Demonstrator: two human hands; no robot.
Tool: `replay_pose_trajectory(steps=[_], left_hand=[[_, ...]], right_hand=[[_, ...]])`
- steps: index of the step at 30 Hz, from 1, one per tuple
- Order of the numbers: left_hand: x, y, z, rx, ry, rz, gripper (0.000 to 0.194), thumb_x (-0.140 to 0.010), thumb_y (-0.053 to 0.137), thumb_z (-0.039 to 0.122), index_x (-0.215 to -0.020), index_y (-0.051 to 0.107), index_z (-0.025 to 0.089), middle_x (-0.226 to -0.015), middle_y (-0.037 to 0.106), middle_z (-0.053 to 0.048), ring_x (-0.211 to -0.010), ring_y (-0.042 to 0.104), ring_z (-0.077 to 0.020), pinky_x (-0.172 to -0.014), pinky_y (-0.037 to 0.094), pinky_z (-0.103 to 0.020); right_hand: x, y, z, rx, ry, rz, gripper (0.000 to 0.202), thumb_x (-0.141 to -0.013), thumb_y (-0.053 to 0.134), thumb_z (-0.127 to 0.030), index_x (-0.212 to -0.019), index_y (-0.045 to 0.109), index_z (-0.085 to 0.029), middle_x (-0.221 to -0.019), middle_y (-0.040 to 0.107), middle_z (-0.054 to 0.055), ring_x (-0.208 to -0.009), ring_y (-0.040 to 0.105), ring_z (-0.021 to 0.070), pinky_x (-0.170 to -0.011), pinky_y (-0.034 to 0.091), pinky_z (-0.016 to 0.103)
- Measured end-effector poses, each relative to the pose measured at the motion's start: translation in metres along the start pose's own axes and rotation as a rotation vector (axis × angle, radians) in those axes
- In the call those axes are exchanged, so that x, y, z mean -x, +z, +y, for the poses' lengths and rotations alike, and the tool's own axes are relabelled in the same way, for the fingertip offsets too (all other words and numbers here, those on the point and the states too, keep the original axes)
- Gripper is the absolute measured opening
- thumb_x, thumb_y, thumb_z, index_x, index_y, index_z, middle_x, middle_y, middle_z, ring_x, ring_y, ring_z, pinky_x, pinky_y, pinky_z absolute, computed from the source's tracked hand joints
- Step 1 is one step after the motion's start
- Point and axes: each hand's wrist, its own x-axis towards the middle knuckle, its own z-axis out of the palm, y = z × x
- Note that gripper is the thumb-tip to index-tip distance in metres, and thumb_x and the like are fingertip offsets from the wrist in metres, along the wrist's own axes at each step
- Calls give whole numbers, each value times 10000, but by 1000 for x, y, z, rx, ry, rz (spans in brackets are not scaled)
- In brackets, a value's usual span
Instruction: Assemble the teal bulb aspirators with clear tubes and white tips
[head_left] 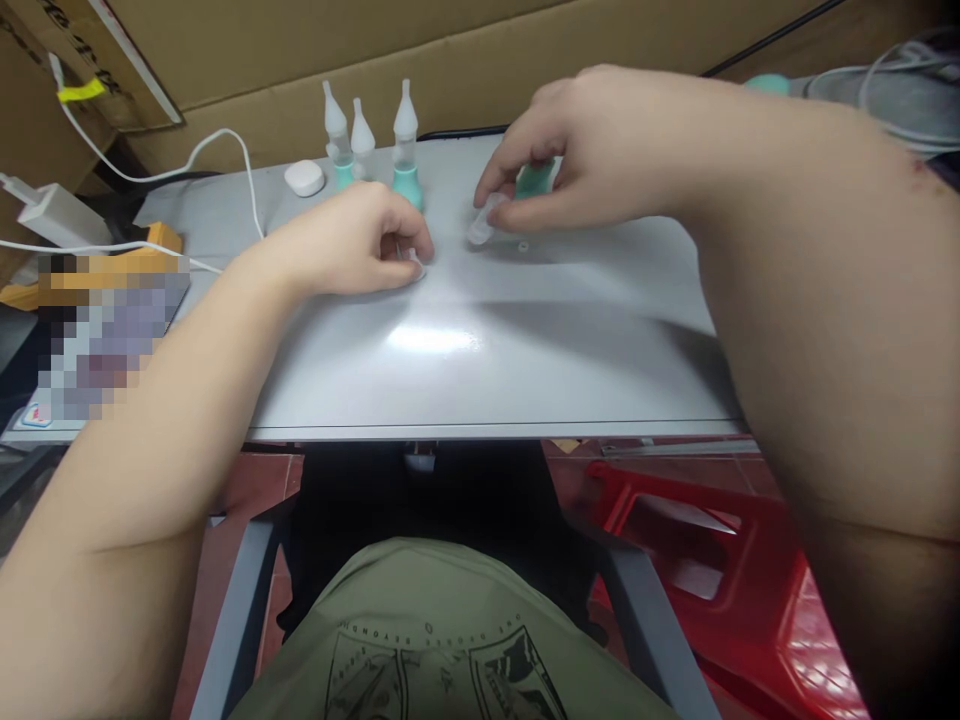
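My left hand (pixel 375 240) rests low over the grey tabletop, thumb and fingers closed on a small clear plastic piece (pixel 418 266) that is mostly hidden. Further right, my right hand (pixel 555 160) pinches a clear plastic tube (pixel 481 230) between thumb and fingertips. A teal rubber bulb (pixel 535 178) shows behind its fingers; whether the hand touches it I cannot tell. Just below lies a tiny white ring (pixel 523 246). Behind my left hand stand several teal-based nasal aspirators with pointed white tips, among them an upright one (pixel 406 130).
A round white case (pixel 304 178) sits at the table's back left. White cables run from a charger (pixel 64 215) beside a yellow phone stand (pixel 161 240) holding a blurred screen. Cardboard (pixel 300 60) lines the back. A red plastic stool (pixel 697 560) stands on the floor, right.
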Motion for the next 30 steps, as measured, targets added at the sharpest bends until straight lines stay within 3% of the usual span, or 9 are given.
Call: replay_pose_trajectory(steps=[3, 6, 12, 15, 21, 24, 26, 28, 30], left_hand=[[1, 1, 6, -32, -28, -20, 213, -858, 821, 329, -1020, 907, 220, -807, 755, -24, -711, 662, -196, -690, 489, -330], [2, 1, 12, -28, -71, 21, 273, -881, 867, 348, -1110, 893, 203, -868, 787, -40, -782, 718, -224, -775, 552, -360], [-1, 4, 19, 90, -60, 172, 334, -914, 877, 411, -1215, 884, 267, -1178, 859, -83, -1090, 817, -316, -902, 659, -414], [-4, 9, 25, 194, -27, 185, 291, -938, 837, 424, -1197, 880, 297, -1187, 860, -61, -1217, 807, -338, -994, 677, -447], [-10, 14, 20, 324, 109, 283, 294, -928, 796, 389, -1194, 865, 286, -1047, 832, -63, -1059, 831, -337, -939, 652, -493], [-10, 13, 13, 309, 70, 321, 402, -902, 833, 417, -1283, 809, 290, -1006, 809, -60, -977, 816, -323, -938, 652, -508], [-10, 12, 10, 323, 53, 324, 456, -903, 832, 422, -1331, 764, 283, -967, 787, -48, -930, 799, -297, -943, 664, -501], [-9, 11, 10, 331, 56, 326, 466, -908, 816, 408, -1347, 744, 267, -924, 766, -41, -906, 787, -287, -927, 673, -497], [-8, 10, 11, 317, 52, 323, 431, -914, 790, 373, -1327, 755, 254, -939, 771, -53, -932, 797, -297, -921, 676, -498]], right_hand=[[2, 4, -15, 195, 27, -21, 183, -870, 883, -125, -999, 918, -250, -855, 740, -24, -739, 592, 149, -675, 413, 307], [4, 8, -24, 139, 5, -13, 148, -941, 814, -130, -1031, 907, -202, -817, 721, -14, -738, 587, 133, -663, 416, 309], [-4, 20, -18, -66, -62, 90, 162, -879, 776, -85, -954, 871, -193, -729, 691, -74, -686, 566, 55, -623, 399, 234], [-5, 26, -23, -139, -63, 126, 165, -911, 805, -36, -999, 871, -160, -779, 719, -60, -736, 602, 52, -657, 422, 204], [-1, 13, -33, -219, 6, 155, 277, -901, 853, 73, -1103, 857, -117, -784, 736, -49, -700, 622, 51, -626, 423, 200], [-1, -2, -20, -12, 106, 72, 285, -881, 906, 15, -1080, 892, -187, -656, 690, -91, -546, 554, 42, -540, 371, 220], [-3, -9, -6, 231, 202, -92, 293, -756, 996, -13, -928, 911, -235, -612, 671, -108, -467, 497, 40, -490, 322, 245], [-6, -9, 7, 375, 240, -235, 322, -685, 1075, -115, -933, 925, -256, -599, 663, -99, -452, 442, 41, -514, 307, 259], [-7, -7, 14, 454, 259, -307, 283, -704, 1058, -158, -932, 922, -256, -593, 656, -83, -471, 414, 49, -558, 316, 275]])
